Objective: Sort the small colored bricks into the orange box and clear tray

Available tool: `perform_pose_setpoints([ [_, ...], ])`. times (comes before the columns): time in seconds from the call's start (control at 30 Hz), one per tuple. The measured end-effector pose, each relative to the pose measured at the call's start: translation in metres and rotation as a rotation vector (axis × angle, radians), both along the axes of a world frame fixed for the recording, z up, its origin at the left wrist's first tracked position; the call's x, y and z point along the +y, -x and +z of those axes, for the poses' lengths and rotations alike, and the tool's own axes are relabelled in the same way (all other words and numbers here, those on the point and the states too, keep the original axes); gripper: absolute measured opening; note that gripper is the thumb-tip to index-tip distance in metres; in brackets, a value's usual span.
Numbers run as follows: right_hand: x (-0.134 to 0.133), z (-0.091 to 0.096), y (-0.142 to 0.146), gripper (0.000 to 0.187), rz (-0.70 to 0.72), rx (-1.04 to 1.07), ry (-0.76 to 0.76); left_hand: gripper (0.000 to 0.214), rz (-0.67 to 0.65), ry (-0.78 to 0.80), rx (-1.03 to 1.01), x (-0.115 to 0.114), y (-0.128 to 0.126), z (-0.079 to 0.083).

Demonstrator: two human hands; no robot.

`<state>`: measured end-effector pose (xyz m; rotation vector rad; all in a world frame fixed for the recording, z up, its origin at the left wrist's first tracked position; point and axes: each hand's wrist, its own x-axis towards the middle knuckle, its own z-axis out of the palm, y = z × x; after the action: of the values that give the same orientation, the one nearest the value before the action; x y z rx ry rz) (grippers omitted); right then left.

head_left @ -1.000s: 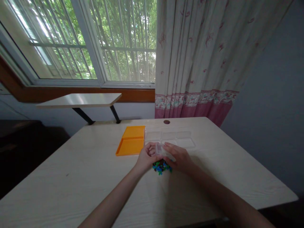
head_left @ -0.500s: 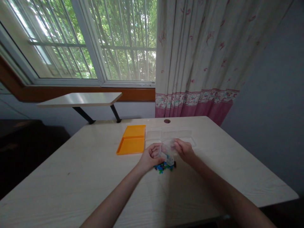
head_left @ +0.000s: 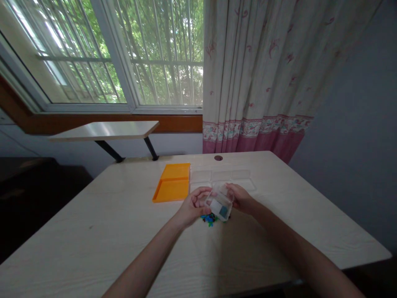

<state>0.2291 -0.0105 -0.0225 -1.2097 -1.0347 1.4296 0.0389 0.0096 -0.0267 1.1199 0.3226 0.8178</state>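
Observation:
Both hands hold a small clear plastic box (head_left: 226, 203) just above the table. My left hand (head_left: 196, 203) grips its left side with curled fingers. My right hand (head_left: 240, 196) closes on its upper right part, where a lid seems to stand up. Something white and a teal patch show through the box; I cannot tell whether they are inside it or a label. Below it lies a small heap of blue, green and dark pieces (head_left: 209, 219), partly hidden by the box.
An open orange case (head_left: 172, 190) lies left of the hands. Behind them rests a clear compartment tray (head_left: 200, 176). The pale table (head_left: 124, 244) has a round cable hole (head_left: 218, 158) at its far edge. A raised shelf (head_left: 108, 129) stands at the back left.
The clear box has tilted so its inside faces me more, and covers more of the heap's right side. My right hand has shifted slightly and sits closer against the box.

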Motion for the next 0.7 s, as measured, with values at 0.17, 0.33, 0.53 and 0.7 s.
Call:
perform_pose_setpoints([
  [0.17, 0.000, 0.003, -0.008, 0.040, -0.043, 0.060, -0.077, 0.056, 0.054, 0.029, 0.020, 0.001, -0.001, 0.000],
  [0.33, 0.001, -0.006, -0.014, 0.080, 0.063, 0.031, -0.283, 0.054, 0.241, 0.019, 0.032, 0.005, -0.003, -0.005],
  [0.53, -0.005, -0.007, -0.012, 0.112, 0.083, -0.139, -0.437, 0.054, 0.295, -0.014, 0.048, 0.004, -0.004, -0.006],
  [0.7, -0.008, -0.004, -0.014, 0.113, 0.103, -0.214, -0.369, 0.054, 0.302, -0.040, 0.058, 0.003, -0.008, -0.012],
])
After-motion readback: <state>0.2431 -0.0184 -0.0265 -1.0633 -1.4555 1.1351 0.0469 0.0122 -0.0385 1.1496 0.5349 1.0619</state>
